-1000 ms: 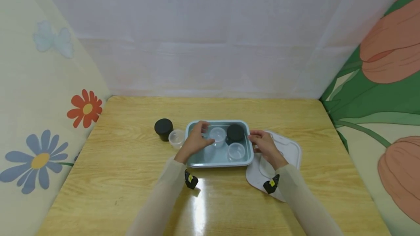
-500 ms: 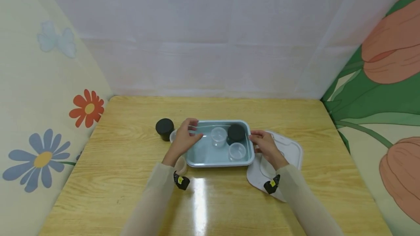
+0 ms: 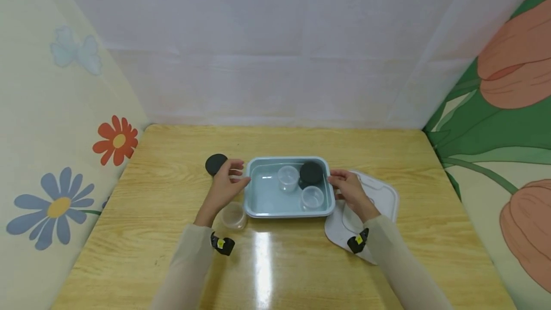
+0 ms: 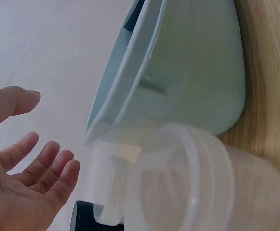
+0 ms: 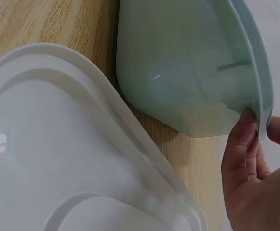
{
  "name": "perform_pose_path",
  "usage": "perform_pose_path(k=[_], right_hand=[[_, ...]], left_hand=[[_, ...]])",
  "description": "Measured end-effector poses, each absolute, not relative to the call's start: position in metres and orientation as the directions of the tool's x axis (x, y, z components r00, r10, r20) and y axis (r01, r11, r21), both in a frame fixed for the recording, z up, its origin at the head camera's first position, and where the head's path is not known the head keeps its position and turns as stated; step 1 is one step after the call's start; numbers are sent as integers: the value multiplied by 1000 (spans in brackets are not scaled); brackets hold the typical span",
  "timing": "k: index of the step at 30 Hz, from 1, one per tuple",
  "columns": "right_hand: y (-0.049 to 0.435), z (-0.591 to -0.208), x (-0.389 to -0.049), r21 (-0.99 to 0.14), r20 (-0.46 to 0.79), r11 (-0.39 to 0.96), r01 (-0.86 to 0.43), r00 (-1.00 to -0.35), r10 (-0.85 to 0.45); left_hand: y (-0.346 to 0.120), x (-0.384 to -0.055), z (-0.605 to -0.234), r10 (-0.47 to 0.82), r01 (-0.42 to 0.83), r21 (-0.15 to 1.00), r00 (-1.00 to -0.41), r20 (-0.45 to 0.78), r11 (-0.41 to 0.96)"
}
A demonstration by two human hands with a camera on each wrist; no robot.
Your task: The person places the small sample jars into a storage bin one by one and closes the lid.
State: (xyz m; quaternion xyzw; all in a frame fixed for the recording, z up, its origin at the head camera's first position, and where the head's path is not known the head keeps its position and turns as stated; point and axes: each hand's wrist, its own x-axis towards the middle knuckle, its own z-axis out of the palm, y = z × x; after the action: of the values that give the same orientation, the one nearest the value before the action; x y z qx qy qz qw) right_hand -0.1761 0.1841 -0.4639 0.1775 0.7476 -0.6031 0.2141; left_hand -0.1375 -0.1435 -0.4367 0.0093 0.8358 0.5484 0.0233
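Note:
A light blue plastic tub (image 3: 267, 204) stands mid-table. It contains two small clear cups, one farther back (image 3: 287, 178) and one nearer (image 3: 312, 197), plus a round black-topped container (image 3: 311, 172). My right hand (image 3: 350, 193) pinches the tub's right rim; in the right wrist view the thumb lies inside and the fingers (image 5: 238, 159) outside. Off the left rim, my left hand (image 3: 223, 185) hovers with spread fingers and holds nothing. Below it is a clear cup (image 3: 234, 215) on the table. In the left wrist view a second clear cup (image 4: 108, 192) shows behind a nearer one (image 4: 178, 178).
Another black-topped container (image 3: 215, 162) stands left of the tub, partly behind my left hand. A white lid (image 3: 385, 200) lies flat at the right, partly under my right forearm. A white cloth backdrop (image 3: 275, 85) hangs behind the wooden table (image 3: 172, 147).
My left hand has drawn back leftward from inside the tub to beyond its left rim, uncovering the nearer clear cup on the table. My right hand stays at the right rim.

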Motion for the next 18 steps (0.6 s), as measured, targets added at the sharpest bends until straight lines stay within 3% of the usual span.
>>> perform_pose_path(k=[18], right_hand=[[186, -467, -177, -827, -536, 200, 526, -844, 6]], left_hand=[[-173, -115, -444, 36, -99, 887, -991, -129, 450]])
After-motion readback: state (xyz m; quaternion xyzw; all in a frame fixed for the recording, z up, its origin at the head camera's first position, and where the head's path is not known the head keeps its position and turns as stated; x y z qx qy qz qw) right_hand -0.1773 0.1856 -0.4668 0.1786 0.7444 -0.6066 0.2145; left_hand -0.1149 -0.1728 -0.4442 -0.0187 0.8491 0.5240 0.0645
